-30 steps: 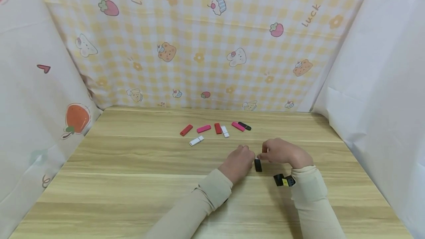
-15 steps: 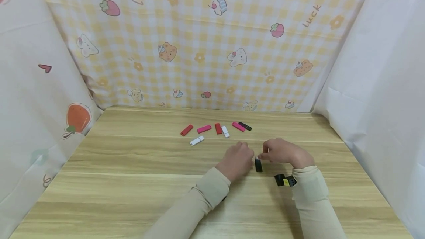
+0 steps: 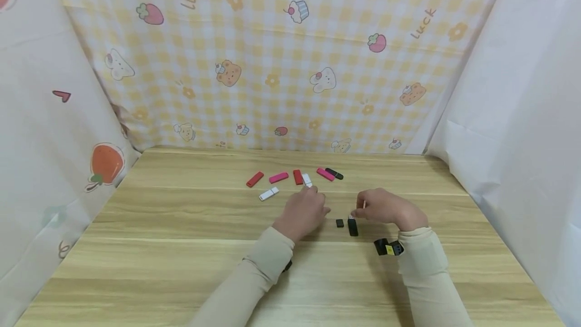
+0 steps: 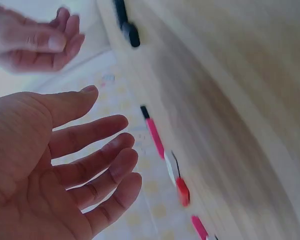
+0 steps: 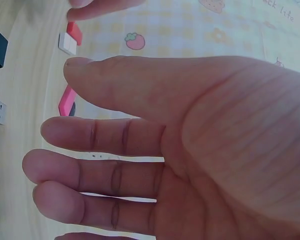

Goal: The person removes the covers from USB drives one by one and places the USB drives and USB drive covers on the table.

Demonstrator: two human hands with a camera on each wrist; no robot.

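Observation:
A black USB stick [image 3: 353, 227] lies on the wooden table with its metal plug [image 5: 1, 113] bare. Its small black cap [image 3: 339, 223] lies apart, just left of it. My right hand [image 3: 386, 208] hovers close to the plug; the right wrist view shows its thumb and fingers spread with nothing between them. Left of the cap, my left hand [image 3: 303, 212] holds nothing, its fingers loosely extended in the left wrist view. Its fingertips overlap the lower end of a white USB stick [image 3: 307, 179] in the head view; I cannot tell whether they touch.
Toward the back lie red sticks [image 3: 255, 179] [image 3: 297, 177], pink sticks [image 3: 279, 177] [image 3: 325, 174], another white stick [image 3: 269, 194] and a black stick [image 3: 335, 173]. A patterned cloth [image 3: 272, 64] stands behind the table. A wrist camera [image 3: 389, 248] sits below the right hand.
My left hand has let go of the black cap and moved left, leaving the cap in sight on the table. The right hand and the uncapped stick have hardly moved.

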